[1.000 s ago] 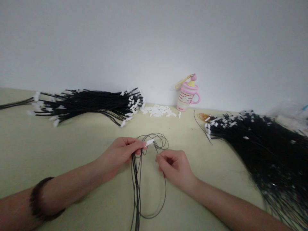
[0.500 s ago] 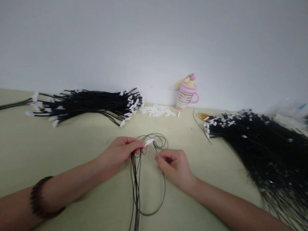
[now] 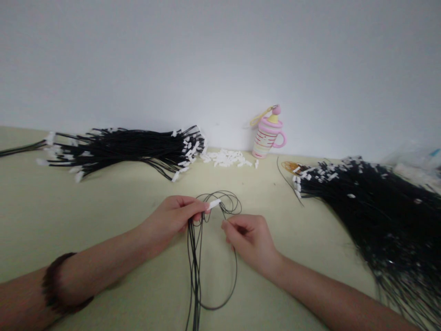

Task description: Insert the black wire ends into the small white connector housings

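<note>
Between finger and thumb, my left hand [image 3: 182, 212] pinches a small white plastic connector [image 3: 214, 204] together with several thin black wires. The wires [image 3: 195, 276] hang from this hand toward the front edge of the view, and some curl in loops behind the connector. My right hand [image 3: 248, 236] is closed in a pinch on a single black wire [image 3: 235, 271]. This wire runs from the connector's right end to my right fingertips, then drops in a wide loop back to the hanging bunch.
Bundled black wires with white connectors [image 3: 131, 145] lie at the back left. Loose white connectors [image 3: 227, 157] are scattered by the wall, beside a pink-lidded cup [image 3: 266, 138]. A large heap of black wires [image 3: 372, 207] covers the right side, with yellowish rubber bands [image 3: 291, 167] at its tip.
</note>
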`<state>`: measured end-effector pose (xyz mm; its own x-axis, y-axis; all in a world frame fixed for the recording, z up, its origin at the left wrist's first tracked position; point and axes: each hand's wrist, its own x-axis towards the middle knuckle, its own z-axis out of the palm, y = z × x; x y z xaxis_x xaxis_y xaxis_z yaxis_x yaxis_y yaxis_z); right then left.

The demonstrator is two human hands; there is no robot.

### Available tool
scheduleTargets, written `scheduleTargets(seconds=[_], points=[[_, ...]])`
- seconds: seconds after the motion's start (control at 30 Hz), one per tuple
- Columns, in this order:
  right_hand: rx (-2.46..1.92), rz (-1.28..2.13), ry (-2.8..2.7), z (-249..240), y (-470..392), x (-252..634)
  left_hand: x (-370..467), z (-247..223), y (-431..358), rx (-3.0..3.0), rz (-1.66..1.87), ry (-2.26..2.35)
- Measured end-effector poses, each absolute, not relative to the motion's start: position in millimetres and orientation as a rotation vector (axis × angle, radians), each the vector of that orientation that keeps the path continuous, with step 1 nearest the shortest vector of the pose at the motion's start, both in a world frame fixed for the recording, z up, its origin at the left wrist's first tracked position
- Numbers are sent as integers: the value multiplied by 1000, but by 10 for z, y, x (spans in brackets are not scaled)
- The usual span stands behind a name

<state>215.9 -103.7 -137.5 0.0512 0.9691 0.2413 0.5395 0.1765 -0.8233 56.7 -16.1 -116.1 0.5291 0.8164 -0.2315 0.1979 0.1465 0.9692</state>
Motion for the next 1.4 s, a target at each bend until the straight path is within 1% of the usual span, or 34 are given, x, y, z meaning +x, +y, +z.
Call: scheduleTargets(seconds=[0.27,0.47,0.6,0.73,0.97,1.4], points=[[-1417,358,-1747,-1333,-1057,2142,541,-1144,-162,1423,506,931],[-1419,-19,-1831,-1346,-1090,2121,556,-1106,-188,1530,449,965],[-1389,-123,-1859,-1351,-1106,2111,552,-1121,-189,1551,430,967],[-1378,-64,-1829,-1345,-1086,2130,540,-1148,-174,1606,419,964],[-1200,6,-1930,-1343,-1046,2169,556,-1149,-165,1644,417,936],[-1229,15,-1920,-1344,-1039,2157,565,-1112,-183,1662,416,967]])
